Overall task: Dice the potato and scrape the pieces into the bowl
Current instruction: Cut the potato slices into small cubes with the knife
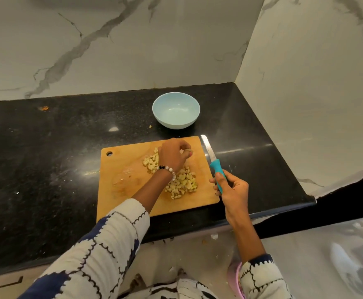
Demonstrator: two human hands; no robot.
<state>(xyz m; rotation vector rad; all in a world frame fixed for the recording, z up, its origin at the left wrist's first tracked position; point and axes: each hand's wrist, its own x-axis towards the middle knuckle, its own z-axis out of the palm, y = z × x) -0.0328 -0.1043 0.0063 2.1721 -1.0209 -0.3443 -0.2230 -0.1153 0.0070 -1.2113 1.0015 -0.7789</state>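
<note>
Wooden board lies on my black worktop, and the diced potato sits on it in a loose heap toward its right half. My left hand hovers over the far part of that heap, fingers curled in and seemingly pinching a small piece, though I cannot tell for sure. My right hand grips the knife by its teal handle just off the board's right edge, fingers wrapped round it, blade pointing away from me along that edge. Beyond the board, apart from it, stands the pale blue bowl, with no potato inside. One stray bit lies on the worktop just left of the bowl.
</note>
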